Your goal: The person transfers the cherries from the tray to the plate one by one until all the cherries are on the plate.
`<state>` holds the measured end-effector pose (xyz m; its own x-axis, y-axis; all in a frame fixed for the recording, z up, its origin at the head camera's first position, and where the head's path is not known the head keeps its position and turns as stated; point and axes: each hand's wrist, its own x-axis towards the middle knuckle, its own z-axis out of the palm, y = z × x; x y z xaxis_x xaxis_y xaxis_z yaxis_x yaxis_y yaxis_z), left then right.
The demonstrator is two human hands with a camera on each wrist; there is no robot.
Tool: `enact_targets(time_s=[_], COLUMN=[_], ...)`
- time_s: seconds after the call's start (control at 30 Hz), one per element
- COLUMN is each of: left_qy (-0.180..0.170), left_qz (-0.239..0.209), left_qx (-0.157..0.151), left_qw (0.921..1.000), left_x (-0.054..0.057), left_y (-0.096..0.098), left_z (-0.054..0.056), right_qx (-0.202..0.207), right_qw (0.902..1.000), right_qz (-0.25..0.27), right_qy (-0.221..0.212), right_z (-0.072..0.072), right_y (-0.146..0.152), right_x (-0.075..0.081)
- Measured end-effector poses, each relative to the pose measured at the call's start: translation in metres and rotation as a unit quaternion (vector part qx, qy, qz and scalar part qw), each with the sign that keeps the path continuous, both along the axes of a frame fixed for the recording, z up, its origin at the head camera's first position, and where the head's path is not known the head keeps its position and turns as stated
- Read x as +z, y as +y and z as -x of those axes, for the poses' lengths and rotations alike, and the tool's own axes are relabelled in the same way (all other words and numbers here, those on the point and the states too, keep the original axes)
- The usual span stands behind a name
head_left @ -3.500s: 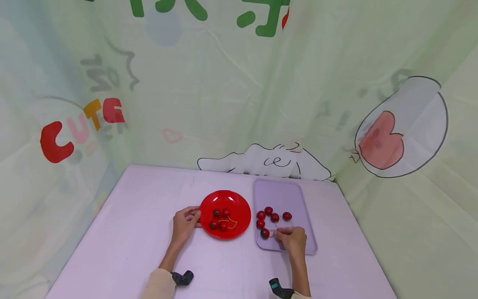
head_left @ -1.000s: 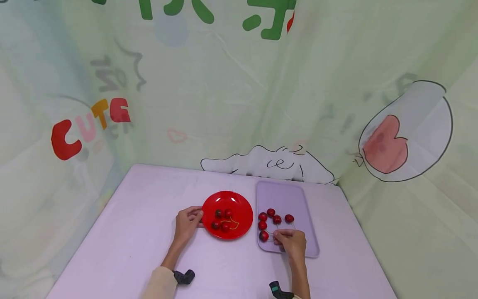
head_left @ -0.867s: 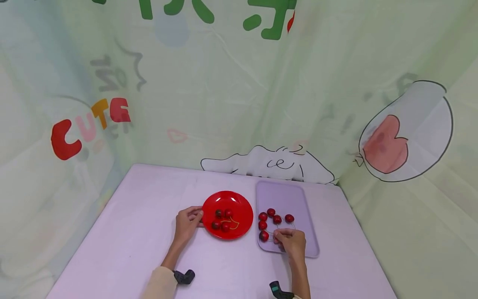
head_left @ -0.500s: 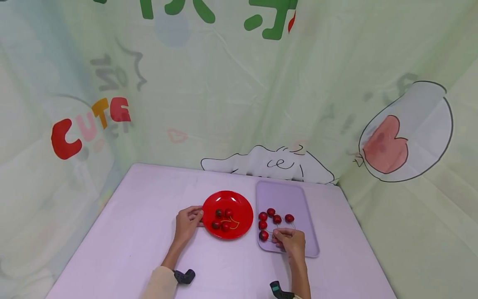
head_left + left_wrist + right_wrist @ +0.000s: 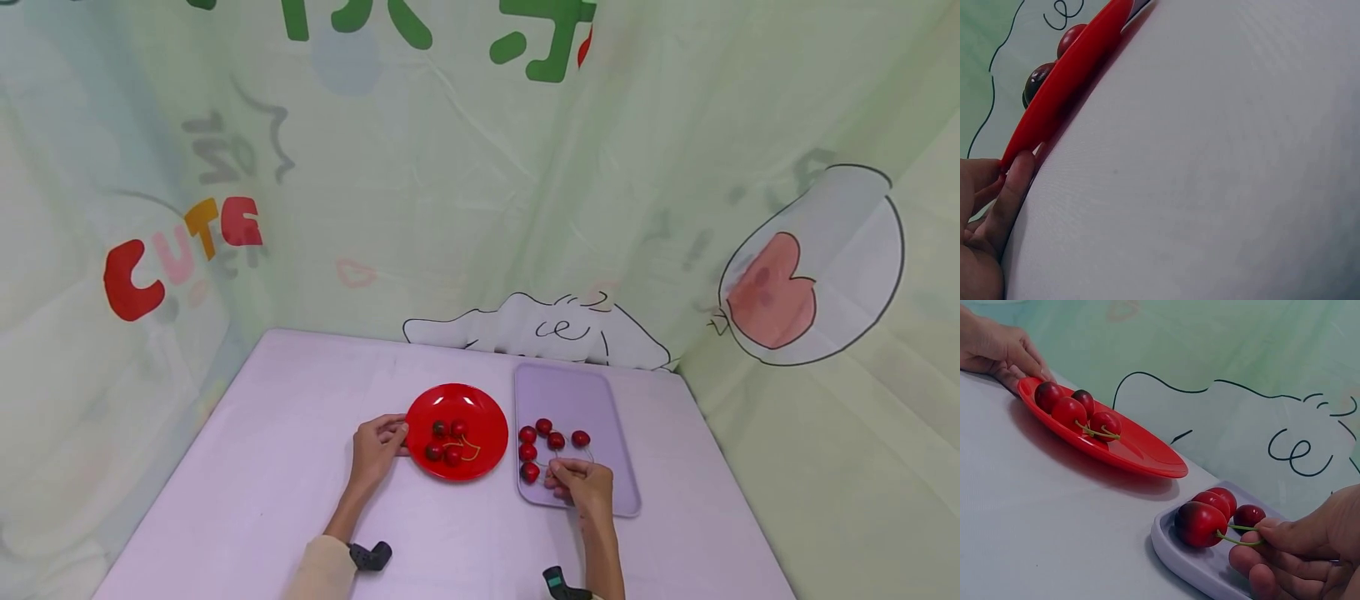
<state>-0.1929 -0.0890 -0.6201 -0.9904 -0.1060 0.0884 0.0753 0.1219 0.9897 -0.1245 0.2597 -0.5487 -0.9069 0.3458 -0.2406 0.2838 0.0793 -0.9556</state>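
My left hand grips the left rim of a red round plate, thumb and fingers on either side of the edge in the left wrist view. Several cherries with green stems lie together on that plate. My right hand is over the near part of a lilac tray, pinching green stems between thumb and forefinger. In the right wrist view, a stem runs from these fingertips to the front dark-red cherry, which sits at the tray's left edge. Other cherries lie in the tray close beyond the hand.
Plate and tray stand side by side with a narrow gap on a pale lilac table. A printed green-white curtain closes off the back and sides. Both wrists wear a dark strapped device.
Since the oldest frame the front cherry has turned and shifted slightly left, with the right fingers still at its stem. The head view moved a little. The left hand keeps its place on the plate.
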Motion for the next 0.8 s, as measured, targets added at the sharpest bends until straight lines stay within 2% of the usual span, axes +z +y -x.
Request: enact_targets(time_s=[0.27,0.8], left_qy=[0.000,0.002], left_qz=[-0.004,-0.004], left_qx=[-0.001,0.002], left_qw=[1.0000,1.0000], left_x=[-0.0018,-0.0002], left_y=[-0.0011,0.0002], left_z=[0.0011,0.0008], right_qx=[-0.014,-0.008], right_qw=[0.9997,0.9984], right_qz=[0.019,0.054], right_qy=[0.004,0.012], right_z=[0.0012,0.0016], right_y=[0.0028,0.0042], right_x=[-0.0055,-0.0013])
